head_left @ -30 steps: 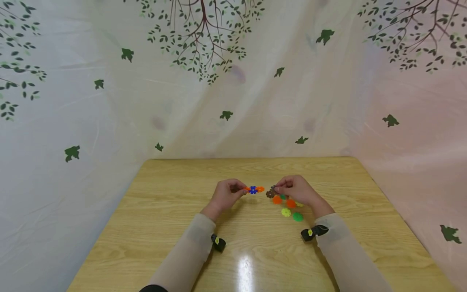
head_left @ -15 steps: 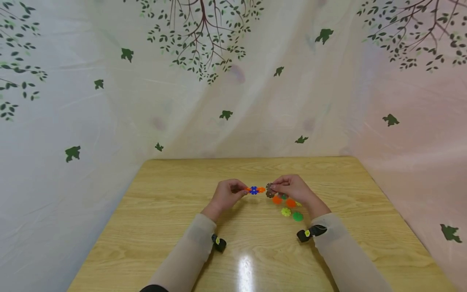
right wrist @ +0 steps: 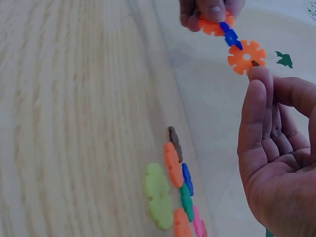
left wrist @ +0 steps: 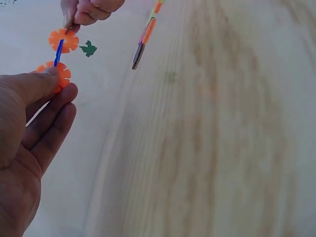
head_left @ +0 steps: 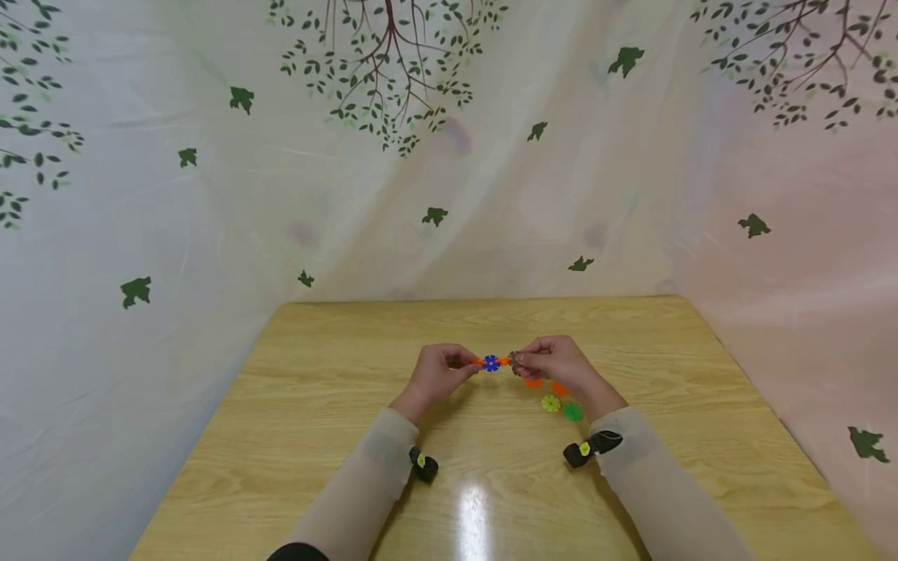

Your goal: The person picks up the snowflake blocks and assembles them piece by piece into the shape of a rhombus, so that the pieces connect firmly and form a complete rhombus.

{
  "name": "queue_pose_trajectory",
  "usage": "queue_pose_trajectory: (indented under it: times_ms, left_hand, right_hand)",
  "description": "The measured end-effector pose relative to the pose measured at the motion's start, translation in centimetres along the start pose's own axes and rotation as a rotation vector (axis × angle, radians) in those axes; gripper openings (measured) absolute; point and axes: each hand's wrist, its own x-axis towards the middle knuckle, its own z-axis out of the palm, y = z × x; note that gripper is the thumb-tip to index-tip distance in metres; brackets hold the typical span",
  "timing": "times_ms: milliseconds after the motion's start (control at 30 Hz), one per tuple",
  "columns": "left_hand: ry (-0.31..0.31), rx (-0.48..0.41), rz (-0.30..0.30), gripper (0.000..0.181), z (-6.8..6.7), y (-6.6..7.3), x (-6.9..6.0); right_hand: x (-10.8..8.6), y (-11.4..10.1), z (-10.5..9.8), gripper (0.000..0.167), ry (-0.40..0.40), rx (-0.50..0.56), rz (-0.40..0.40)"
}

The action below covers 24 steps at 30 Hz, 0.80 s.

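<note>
Left hand (head_left: 436, 375) is pinching one end of an orange-blue-orange chain (head_left: 491, 363) in midair; right hand (head_left: 567, 370) is pinching a brown disc (right wrist: 255, 63) at its other end. Probably joining; next move is calling for slot-to-slot pushing. Spare discs (head_left: 550, 403) are lying below.

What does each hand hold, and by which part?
Left hand: an orange disc, by its rim. Right hand: a brown disc; the gripped part is hidden.

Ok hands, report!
Left hand pinches orange notched plastic disc. Right hand pinches brown notched disc at second orange disc. Blue notched disc between. No blockage seen.
</note>
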Motion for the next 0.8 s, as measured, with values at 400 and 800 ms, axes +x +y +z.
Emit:
queue_pose_trajectory:
  times_ms: [400,800]
  left_hand:
    - [-0.029,-0.063,0.038,0.01,-0.1,-0.2,0.1]
    - [-0.046,-0.094,0.114,0.007,1.1,0.2,0.3]
  right_hand:
    - [0.2,0.0,0.5,0.021,-0.024,-0.001,0.031]
    - [0.3,0.8,0.9,0.025,-0.141,-0.012,0.014]
